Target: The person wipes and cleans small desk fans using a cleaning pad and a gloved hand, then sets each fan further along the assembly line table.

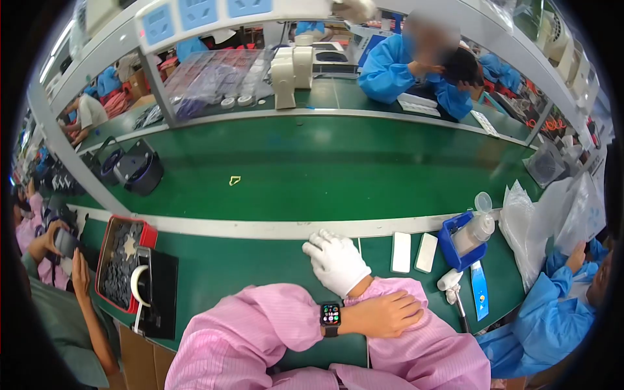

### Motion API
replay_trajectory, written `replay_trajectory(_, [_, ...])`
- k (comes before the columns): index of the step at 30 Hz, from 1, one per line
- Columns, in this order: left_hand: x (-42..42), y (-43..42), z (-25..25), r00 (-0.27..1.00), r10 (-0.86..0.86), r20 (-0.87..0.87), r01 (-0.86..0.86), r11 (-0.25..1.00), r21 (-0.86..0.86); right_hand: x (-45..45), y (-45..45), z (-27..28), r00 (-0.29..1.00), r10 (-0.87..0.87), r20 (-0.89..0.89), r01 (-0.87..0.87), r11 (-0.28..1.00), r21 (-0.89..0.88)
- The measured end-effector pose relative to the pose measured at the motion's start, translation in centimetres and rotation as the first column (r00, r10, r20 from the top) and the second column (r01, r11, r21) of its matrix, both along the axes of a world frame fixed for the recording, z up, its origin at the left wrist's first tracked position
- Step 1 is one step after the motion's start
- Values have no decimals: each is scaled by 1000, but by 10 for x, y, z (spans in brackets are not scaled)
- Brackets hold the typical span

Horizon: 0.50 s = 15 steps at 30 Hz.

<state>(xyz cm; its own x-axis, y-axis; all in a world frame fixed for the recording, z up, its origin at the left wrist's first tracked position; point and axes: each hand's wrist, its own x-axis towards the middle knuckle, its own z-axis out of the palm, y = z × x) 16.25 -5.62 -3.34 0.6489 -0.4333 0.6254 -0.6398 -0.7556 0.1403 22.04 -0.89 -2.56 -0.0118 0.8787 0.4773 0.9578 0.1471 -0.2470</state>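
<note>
While left hand [393, 316] rests on right sleeve [422, 344], gloved right hand [335, 261] on worktop [227, 260], both grips loosely open, empty; white block [401, 252] right of centre untouched; work done or left unclear.

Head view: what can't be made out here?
- Gloved right hand, head view: palm hidden by its back.
- Left hand, head view: palm hidden against pink sleeve.
- Watch, head view: icons too small to read.
- Person in green, head view: partly cut off by dark edge.

Parts [119, 276] in left box [150, 236], bottle [472, 236] in right bin [464, 261], slabs [401, 253] between
</note>
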Motion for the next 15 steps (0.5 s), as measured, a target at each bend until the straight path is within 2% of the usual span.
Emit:
replay_trajectory(4, [-1,3,-1,999,16,-33,-16,1000,-7,2,0,8,997,3,-74,-12,992,-126])
replay_trajectory(9, [2,3,0,998,-13,-53,13,1000,-7,2,-1,-3,997,-6,-82,6,1000,2])
replay_trajectory(15, [2,4,3,997,46,-70,-44,999,29,2,1,-3,998,-1,-61,-2,999,-39])
